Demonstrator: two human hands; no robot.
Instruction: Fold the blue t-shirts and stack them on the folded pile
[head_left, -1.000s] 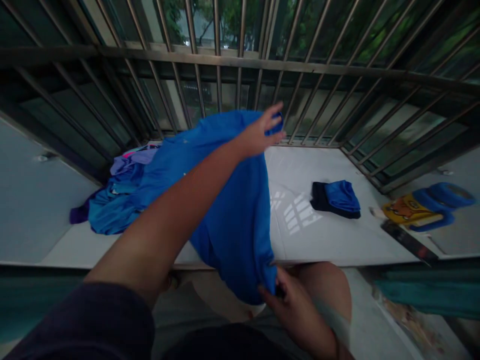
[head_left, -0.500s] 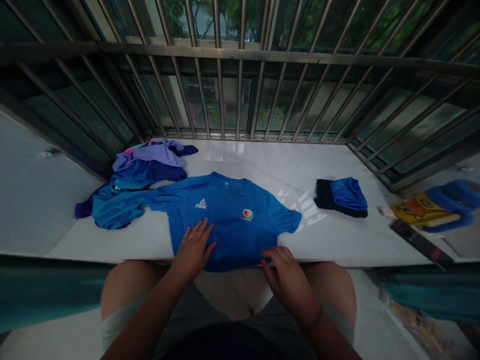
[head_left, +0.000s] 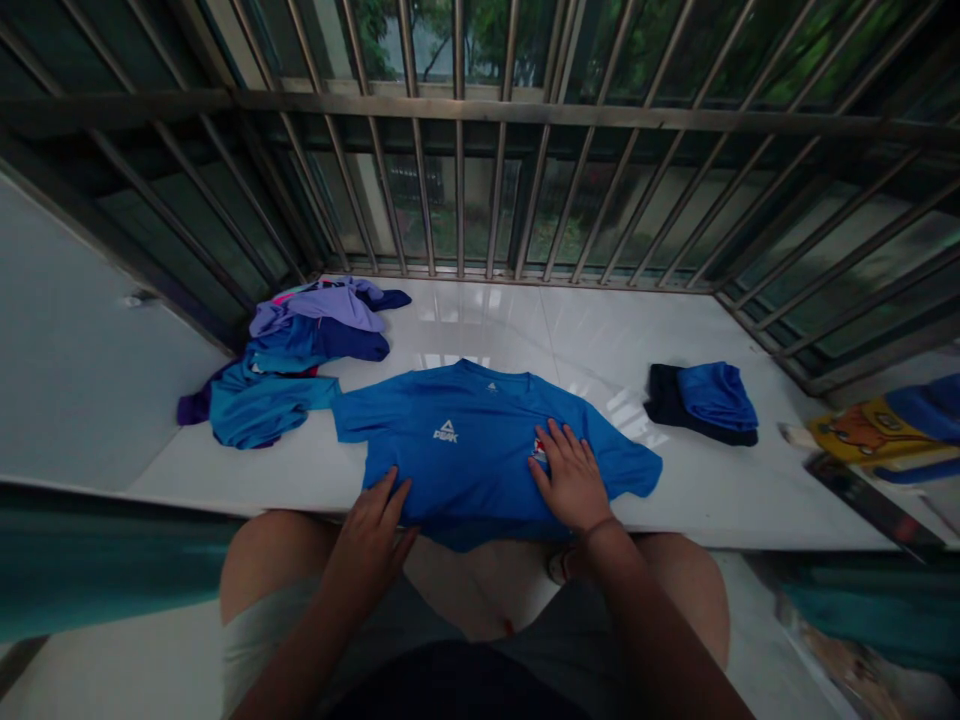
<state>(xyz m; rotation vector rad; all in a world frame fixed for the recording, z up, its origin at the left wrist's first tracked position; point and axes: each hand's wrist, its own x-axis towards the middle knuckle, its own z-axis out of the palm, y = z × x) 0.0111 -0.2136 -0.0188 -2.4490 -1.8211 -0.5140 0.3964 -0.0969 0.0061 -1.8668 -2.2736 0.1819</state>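
A blue T-shirt (head_left: 480,455) lies face up and spread flat on a white tiled ledge (head_left: 675,480) in front of a barred window grille (head_left: 480,150), its hem draped just over the near edge above the person's knees. The left hand (head_left: 371,530) rests open, fingers together, on the lower left part of the shirt at the ledge's edge; the right hand (head_left: 571,475) lies flat with fingers spread on the chest badge side — neither hand pinches or grips any cloth, both only press on it. The shirt's long axis runs from hem to collar, away from the person: the collar points toward the grille and the hem toward the body, with the two sleeves reaching out to left and right. The left sleeve touches, and may overlap, a loose pile of blue and purple clothes (head_left: 292,365) at the back left, so any pull on the shirt could drag that pile along or catch the sleeve beneath it. Because the hem hangs over the edge and the tile looks glossy and slick, the shirt could slide toward the lap if the palms let up — and sideways pressure could bunch the cloth into creases. A folded blue and black garment (head_left: 705,400) sits well apart on the right, clear of the right sleeve.
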